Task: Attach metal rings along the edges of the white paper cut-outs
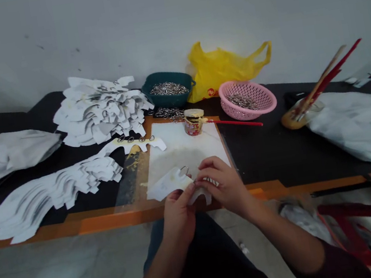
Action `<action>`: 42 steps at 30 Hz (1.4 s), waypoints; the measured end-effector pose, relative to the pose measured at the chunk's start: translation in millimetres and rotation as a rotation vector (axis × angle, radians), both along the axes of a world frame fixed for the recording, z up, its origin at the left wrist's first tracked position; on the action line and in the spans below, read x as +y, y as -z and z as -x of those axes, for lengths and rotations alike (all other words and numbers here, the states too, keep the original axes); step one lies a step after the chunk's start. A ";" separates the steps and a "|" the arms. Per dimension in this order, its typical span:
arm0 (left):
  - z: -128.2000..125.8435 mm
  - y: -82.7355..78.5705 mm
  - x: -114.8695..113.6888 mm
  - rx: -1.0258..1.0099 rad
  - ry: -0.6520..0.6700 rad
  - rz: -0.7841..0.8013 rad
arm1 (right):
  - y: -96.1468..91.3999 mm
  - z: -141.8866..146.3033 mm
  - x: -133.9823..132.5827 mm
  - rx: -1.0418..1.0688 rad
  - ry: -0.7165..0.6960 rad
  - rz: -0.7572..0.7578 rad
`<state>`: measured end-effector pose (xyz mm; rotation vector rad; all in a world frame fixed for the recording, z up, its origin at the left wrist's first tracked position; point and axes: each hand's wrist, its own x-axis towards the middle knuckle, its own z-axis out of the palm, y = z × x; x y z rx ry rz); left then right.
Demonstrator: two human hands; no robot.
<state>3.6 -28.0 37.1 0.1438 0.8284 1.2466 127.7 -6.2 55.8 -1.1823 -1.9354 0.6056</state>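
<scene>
Near the table's front edge, my left hand (pixel 181 205) pinches a white notched strip (pixel 165 186) between thumb and fingers. A thin metal ring (pixel 183 169) stands on the strip's upper edge. My right hand (pixel 222 182) is closed at the strip's right part, fingertips meeting my left thumb. Some metal rings (pixel 211 182) show under its fingers; just what the fingertips grip is hidden. Beneath both hands lies a glue-stained white sheet (pixel 161 145). Beyond it stands a glue tub (pixel 193 123) with a red-handled brush (pixel 235 123) across its side.
Left are a fanned stack of white strips (pixel 52 186), a strip with several rings (pixel 130 144) and a large heap of strips (pixel 96 111). Behind stand a green basket (pixel 154 100) and pink basket (pixel 263 96) of metal rings. Right are a brush jar (pixel 291 120) and white bag (pixel 359 125).
</scene>
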 end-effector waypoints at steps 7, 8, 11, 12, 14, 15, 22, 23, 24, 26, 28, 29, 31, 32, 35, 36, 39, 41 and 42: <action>-9.4 10.5 -1.3 -0.055 -0.068 -0.069 | 3.3 -0.6 -5.0 -0.094 0.002 -0.068; -11.4 10.6 -1.2 -0.051 -0.064 -0.073 | 2.6 -0.5 -4.7 -0.093 -0.014 -0.053; -14.2 9.1 -1.7 -0.013 -0.047 -0.099 | -2.2 -1.5 -4.1 -0.093 -0.046 -0.042; -12.7 8.7 -3.3 0.011 -0.040 -0.122 | -4.6 -2.8 -3.8 -0.098 -0.052 -0.046; -3.9 8.8 -10.6 0.080 0.007 -0.168 | -10.7 -8.3 -2.4 -0.120 -0.071 -0.052; 3.5 9.1 -16.1 0.134 0.046 -0.175 | -14.5 -12.6 -1.2 -0.137 -0.086 -0.042; 53.8 -17.2 -22.1 1.272 -0.097 -0.487 | -40.2 -41.0 11.0 -0.240 -0.287 0.090; 52.1 -25.3 -11.7 1.402 -0.018 -0.643 | -41.5 -40.3 11.9 -0.244 -0.315 0.103; 48.4 -32.8 0.8 1.457 0.105 -0.779 | -41.8 -38.6 12.3 -0.246 -0.340 0.114; 37.9 -43.0 27.1 1.397 0.420 -0.929 | -39.4 -34.3 11.8 -0.250 -0.369 0.115; 27.8 -44.0 47.4 1.207 0.735 -0.868 | -33.0 -32.1 9.8 -0.256 -0.359 0.080; 23.8 -41.1 53.4 1.089 0.810 -0.804 | -28.5 -32.3 8.5 -0.260 -0.346 0.050; 18.7 -30.7 56.9 0.829 0.854 -0.644 | -17.4 -34.6 5.4 -0.260 -0.304 -0.037; 17.5 -24.6 55.2 0.699 0.829 -0.549 | -11.2 -36.0 3.6 -0.259 -0.274 -0.087; 17.6 -10.7 44.5 0.344 0.736 -0.233 | 7.0 -37.8 -2.3 -0.264 -0.178 -0.243; 18.1 -8.5 40.8 0.262 0.707 -0.139 | 12.5 -37.2 -4.3 -0.267 -0.154 -0.280; 19.1 -7.5 32.5 0.158 0.616 0.029 | 26.4 -33.4 -9.3 -0.239 -0.100 -0.311; 18.6 -8.0 28.6 0.167 0.540 0.057 | 33.2 -30.8 -11.1 -0.203 -0.087 -0.327; 18.0 -8.0 26.7 0.176 0.508 0.060 | 35.9 -29.7 -11.5 -0.194 -0.094 -0.347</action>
